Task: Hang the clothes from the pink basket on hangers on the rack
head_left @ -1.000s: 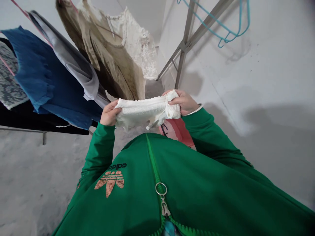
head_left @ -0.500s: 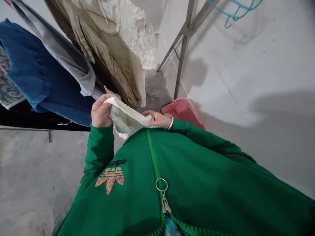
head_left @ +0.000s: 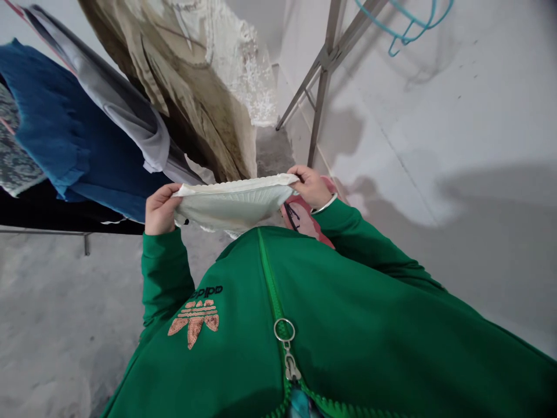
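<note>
A pair of white underpants (head_left: 235, 206), by the look of its gathered waistband, is stretched out sideways in front of my green jacket. At the left end of the band, my left hand (head_left: 161, 210) is closed, pinching the cloth between thumb and fingers. My right hand (head_left: 311, 187), with a pale bangle at the wrist, is closed on the other end. The lower part of the cloth hangs loose, partly behind my jacket.
Blue (head_left: 52, 116), grey (head_left: 108, 96) and khaki (head_left: 183, 98) clothes hang close at the left, beside a white lace garment (head_left: 256, 87). A pink basin (head_left: 304, 220) stands behind my right forearm. A metal rack (head_left: 322, 87) and teal hangers (head_left: 404, 32) are near the wall.
My hands have moved apart, the right one to the right and up. The crumpled underpants are now spread with the waistband pulled straight. The basin is more covered.
</note>
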`<state>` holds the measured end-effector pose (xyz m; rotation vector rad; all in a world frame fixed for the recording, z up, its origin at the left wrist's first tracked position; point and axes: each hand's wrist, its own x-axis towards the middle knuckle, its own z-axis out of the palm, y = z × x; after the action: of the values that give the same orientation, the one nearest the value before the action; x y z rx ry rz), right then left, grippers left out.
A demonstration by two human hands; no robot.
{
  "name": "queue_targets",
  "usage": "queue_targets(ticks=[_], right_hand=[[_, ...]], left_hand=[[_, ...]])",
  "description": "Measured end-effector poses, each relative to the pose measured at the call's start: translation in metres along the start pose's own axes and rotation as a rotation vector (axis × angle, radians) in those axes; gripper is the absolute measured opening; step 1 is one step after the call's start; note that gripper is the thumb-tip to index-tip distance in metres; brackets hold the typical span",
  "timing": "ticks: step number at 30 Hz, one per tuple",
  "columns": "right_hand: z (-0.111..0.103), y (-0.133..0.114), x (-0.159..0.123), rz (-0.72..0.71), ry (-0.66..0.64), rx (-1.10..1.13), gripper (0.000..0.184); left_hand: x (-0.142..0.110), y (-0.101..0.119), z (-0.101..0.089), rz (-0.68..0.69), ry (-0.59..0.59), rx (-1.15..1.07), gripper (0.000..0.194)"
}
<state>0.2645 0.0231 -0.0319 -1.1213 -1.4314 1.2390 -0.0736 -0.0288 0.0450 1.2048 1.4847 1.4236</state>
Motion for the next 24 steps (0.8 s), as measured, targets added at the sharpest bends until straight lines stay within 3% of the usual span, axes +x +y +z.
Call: queue_targets(ticks=[6,16,20,24], right_hand=[[-0.014,-0.015,0.002,-0.047,0.037,0.099,0.019],[-0.028,-0.040,0.000,0.090,-0.029,0.219,0.034],[-0.034,-0.038,0.001,0.078,-0.081,0.222,0.034],[-0.038,-0.039,0.002,0.083,-0.095,0.208,0.031]], left_hand=[[0.007,-0.030,-0.004,-0.158,-0.264,0.094,0.026],[-0.002,-0.041,0.026,-0.346,-0.345,-0.218,0.023],[-0.004,-0.038,0.030,-0.285,-0.278,-0.141,0.035],[-0.002,-0.035,0.026,-0.183,-0.268,-0.032,0.032]])
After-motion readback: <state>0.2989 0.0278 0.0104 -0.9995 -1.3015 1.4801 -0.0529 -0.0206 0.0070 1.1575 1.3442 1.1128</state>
